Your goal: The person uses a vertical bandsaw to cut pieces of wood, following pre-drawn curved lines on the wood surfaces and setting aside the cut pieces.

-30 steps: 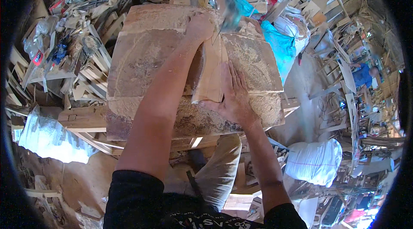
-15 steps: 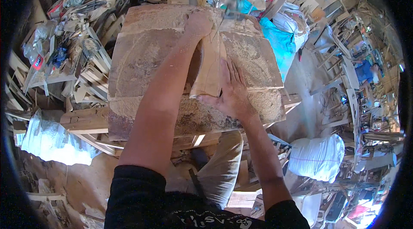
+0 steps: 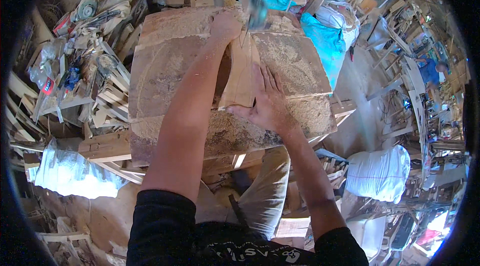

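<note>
A pale, curved wooden board (image 3: 238, 83) lies lengthwise on the sawdust-covered worktable (image 3: 172, 68), with pencil-like lines on its face. At its far end stands a blurred upright machine part that looks like a bandsaw's blade guide (image 3: 256, 13). My left hand (image 3: 226, 25) is curled at the board's far left edge, close to that guide; its fingertips are hard to see. Along the right side of the board lie the fingers of my right hand (image 3: 265, 97), while its thumb presses against the near end. A dark gap shows between the board and my left forearm.
Heaped wood offcuts (image 3: 112, 91) and a plastic bottle (image 3: 47, 78) crowd the left. Right of the table are a turquoise bag (image 3: 325, 46) and a stuffed white sack (image 3: 378, 173). A person in blue (image 3: 429, 72) is far off at right.
The board and my right hand have slid slightly away from me, toward the machine's guide. My left hand stays by the far end. The whole view has turned a little.
</note>
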